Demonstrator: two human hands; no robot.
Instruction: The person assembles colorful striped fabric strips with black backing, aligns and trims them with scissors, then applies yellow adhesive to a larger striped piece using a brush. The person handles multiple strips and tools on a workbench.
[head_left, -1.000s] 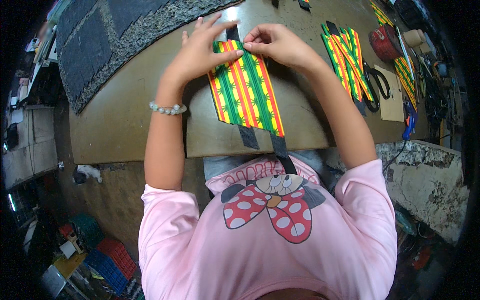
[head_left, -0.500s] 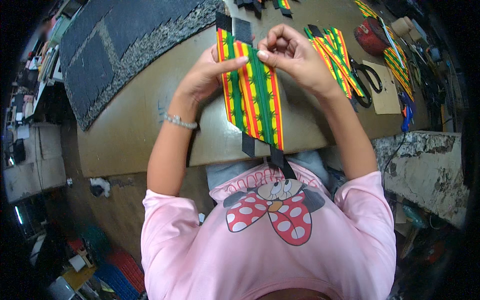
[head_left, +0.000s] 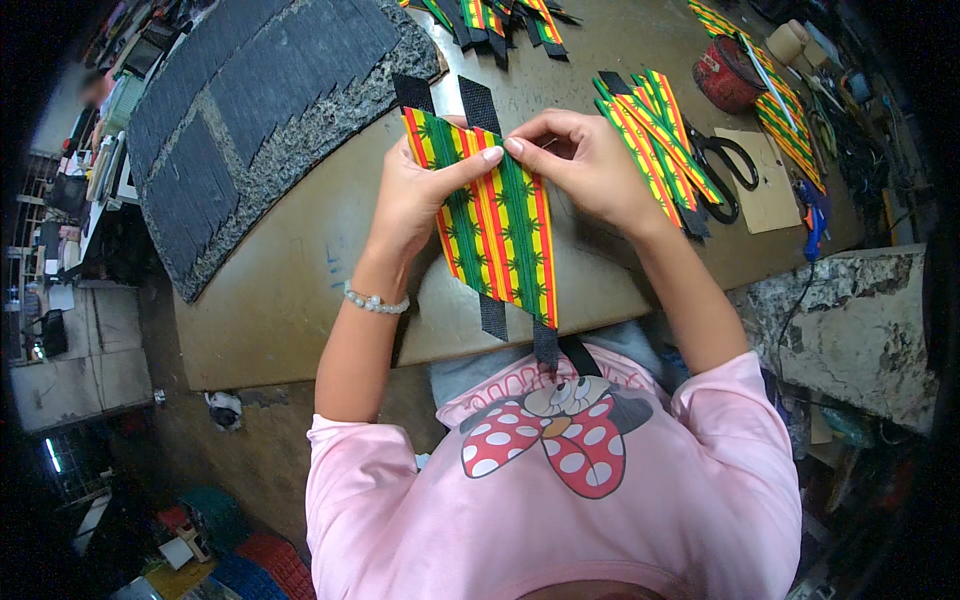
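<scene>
A slanted panel of patterned ribbon strips (head_left: 492, 245), striped green, yellow and red with dark leaf shapes, hangs between my hands above the table. Black webbing ends (head_left: 480, 105) stick out at its top and bottom. My left hand (head_left: 412, 200) grips the panel from its left side, thumb laid across the front and fingers mostly hidden behind. At the upper right edge my right hand (head_left: 595, 170) pinches the strips between thumb and forefinger, its tip close to the left thumb. The other right fingers are curled.
More patterned strips (head_left: 660, 140) lie right of my hands, beside black-handled scissors (head_left: 735, 165) and a tan card (head_left: 770, 190). A blue glue gun (head_left: 814, 215), a red round container (head_left: 728, 75) and a dark slate-like slab (head_left: 270, 110) rest on the table (head_left: 290, 320).
The panel and both hands appear slightly lower, and the panel's top leans further left. My right fingers have lowered onto its upper edge. The whole view has shifted a little.
</scene>
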